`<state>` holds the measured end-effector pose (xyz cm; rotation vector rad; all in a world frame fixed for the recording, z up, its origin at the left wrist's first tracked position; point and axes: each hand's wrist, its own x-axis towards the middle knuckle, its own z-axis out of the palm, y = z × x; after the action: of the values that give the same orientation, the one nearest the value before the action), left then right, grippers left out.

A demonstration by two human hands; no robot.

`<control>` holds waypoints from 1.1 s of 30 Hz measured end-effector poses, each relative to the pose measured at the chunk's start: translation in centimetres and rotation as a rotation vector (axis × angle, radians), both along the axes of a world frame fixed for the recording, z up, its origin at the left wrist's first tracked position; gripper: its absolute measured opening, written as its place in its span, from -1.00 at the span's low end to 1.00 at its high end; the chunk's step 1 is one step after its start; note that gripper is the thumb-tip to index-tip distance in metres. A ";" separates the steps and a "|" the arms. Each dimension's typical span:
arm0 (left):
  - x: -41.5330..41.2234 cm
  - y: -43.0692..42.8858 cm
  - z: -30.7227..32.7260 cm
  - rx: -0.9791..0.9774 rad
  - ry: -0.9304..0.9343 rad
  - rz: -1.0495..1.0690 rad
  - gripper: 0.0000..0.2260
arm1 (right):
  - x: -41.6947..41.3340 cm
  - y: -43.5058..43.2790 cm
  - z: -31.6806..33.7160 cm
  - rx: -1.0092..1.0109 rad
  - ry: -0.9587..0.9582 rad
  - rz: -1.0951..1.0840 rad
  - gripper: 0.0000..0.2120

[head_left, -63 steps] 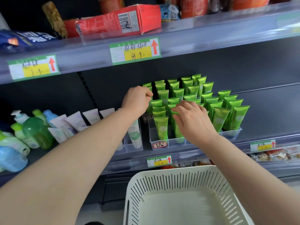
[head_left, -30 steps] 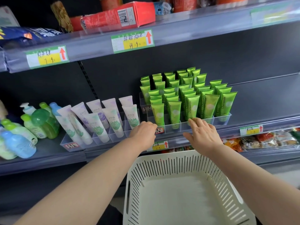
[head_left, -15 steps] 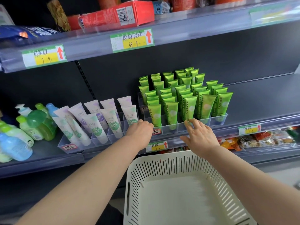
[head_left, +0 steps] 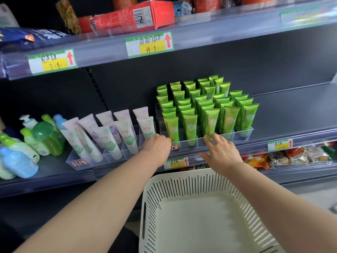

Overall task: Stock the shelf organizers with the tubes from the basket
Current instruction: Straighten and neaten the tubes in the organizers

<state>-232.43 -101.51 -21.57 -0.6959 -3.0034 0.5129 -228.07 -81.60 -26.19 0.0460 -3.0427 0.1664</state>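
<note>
Shelf bay, free room and blocks:

- Green tubes [head_left: 209, 106] stand packed in the clear organizer [head_left: 244, 133]; rows close together, no gap between them wide enough for a hand. Access from above only.
- Upper shelf [head_left: 200, 31] overhangs, but open dark space lies between the tube tops and its underside.
- Right of the organizer, bare shelf deck [head_left: 295, 110], open.
- Left: white tubes [head_left: 113, 136] in a second organizer [head_left: 76, 161], leaning, looser; bottles [head_left: 27, 143] crowd the far left.
- Left hand [head_left: 156, 148] and right hand [head_left: 222, 152] sit at the organizer's front wall, blocking the front approach.
- White basket [head_left: 182, 181] below, interior open.
</note>
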 end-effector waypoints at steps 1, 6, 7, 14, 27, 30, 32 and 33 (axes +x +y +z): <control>0.0 0.0 0.0 -0.008 -0.005 0.001 -0.74 | 0.0 0.0 0.0 0.002 0.000 0.000 -0.37; 0.1 -0.2 0.0 0.045 -0.067 0.018 -0.78 | 0.1 -0.2 0.4 0.001 -0.028 -0.003 -0.37; 0.1 -0.5 -0.1 0.088 -0.074 0.013 -0.80 | 0.2 -0.3 0.5 0.002 -0.026 -0.001 -0.38; 1.6 -3.8 -0.2 0.322 -0.066 0.065 -0.74 | 0.7 -3.2 1.9 -0.008 0.066 0.090 -0.51; -0.3 -11.0 5.4 0.538 0.071 0.240 -0.68 | -2.6 -11.4 7.5 -0.013 0.334 0.313 -0.68; -1.8 -11.5 6.8 0.598 0.165 0.211 -0.70 | -4.3 -12.5 8.5 0.009 0.401 0.338 -0.69; -3.2 -11.5 7.6 0.595 0.211 0.184 -0.70 | -5.4 -13.1 9.1 0.047 0.433 0.337 -0.70; -4.0 -11.3 7.9 0.585 0.211 0.180 -0.69 | -6.0 -13.3 9.3 0.063 0.446 0.334 -0.70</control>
<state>-236.43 -112.81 -13.65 -0.3058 -2.7960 -0.2774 -234.10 -94.89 -16.90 0.5221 -2.5720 0.0695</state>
